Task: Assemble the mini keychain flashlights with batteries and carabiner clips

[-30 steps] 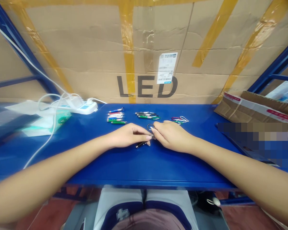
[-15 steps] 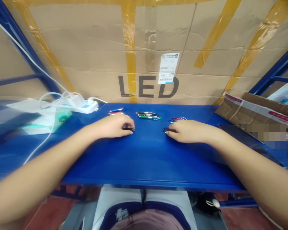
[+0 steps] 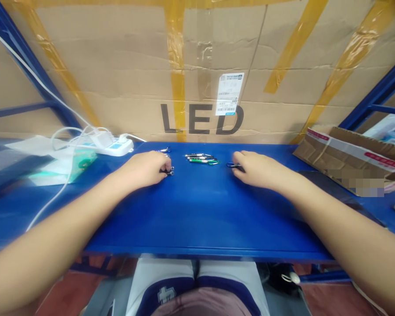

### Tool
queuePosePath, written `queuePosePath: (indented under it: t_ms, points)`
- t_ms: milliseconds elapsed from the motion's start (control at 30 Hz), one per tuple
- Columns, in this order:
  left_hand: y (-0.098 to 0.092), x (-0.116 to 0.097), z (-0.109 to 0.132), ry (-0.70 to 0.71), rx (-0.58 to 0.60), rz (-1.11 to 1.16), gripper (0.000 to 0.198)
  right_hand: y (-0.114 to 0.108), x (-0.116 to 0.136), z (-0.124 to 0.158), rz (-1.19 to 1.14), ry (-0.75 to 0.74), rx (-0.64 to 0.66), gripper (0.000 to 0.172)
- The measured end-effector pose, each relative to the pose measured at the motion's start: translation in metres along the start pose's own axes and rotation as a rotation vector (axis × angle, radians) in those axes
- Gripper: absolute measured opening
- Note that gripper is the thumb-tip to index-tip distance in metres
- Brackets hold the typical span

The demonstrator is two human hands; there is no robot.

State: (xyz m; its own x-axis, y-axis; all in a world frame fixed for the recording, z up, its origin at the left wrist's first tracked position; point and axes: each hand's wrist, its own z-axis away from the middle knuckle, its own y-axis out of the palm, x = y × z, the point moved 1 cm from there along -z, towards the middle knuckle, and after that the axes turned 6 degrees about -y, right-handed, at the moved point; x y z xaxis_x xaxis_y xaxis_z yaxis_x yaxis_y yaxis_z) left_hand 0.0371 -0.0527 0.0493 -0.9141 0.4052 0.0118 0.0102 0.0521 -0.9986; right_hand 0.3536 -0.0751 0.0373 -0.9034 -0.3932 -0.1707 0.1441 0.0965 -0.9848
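Note:
My left hand [image 3: 149, 169] is closed in a pinch on a small black stick-like torch [image 3: 167, 172], whose silver end pokes out past the fingertips. Just behind that hand, a blue carabiner [image 3: 164, 150] on a similar small torch is partly covered by the fingers. My right hand [image 3: 255, 170] has thumb and fingers closed on a black carabiner [image 3: 231, 165], its loop pointing left. Between the hands lies a green torch [image 3: 199, 161] with a green carabiner, alongside black ones [image 3: 200, 156]. What lies under the right hand is hidden.
A large cardboard box marked LED [image 3: 131, 79] walls off the back of the blue table [image 3: 197, 219]. To the left are a white power strip [image 3: 118, 147] with cables and a tissue pack [image 3: 66, 169]. An open cardboard box [image 3: 332, 151] stands right.
My left hand has shifted left and slightly back with the black torch. My right hand has moved farther back with the black carabiner, and the coloured carabiners behind it have gone out of sight.

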Motion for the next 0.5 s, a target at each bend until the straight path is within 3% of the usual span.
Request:
queuePosePath:
  t_ms: [67,167,367,500]
  points:
    - [0.0,-0.003,0.0,0.0,-0.028,-0.017,0.019,0.006,0.009,-0.004,-0.031,-0.108,-0.129,0.034]
    - [0.004,-0.013,0.001,0.05,-0.078,0.036,0.022,0.017,0.02,-0.01,-0.071,-0.145,-0.178,0.048]
    - [0.022,-0.04,0.001,0.268,-0.125,0.212,0.042,0.029,0.02,-0.021,-0.216,-0.214,-0.158,0.05]
    - [0.03,-0.046,-0.002,0.317,-0.149,0.265,0.049,0.028,0.018,-0.025,-0.316,-0.229,-0.133,0.054]
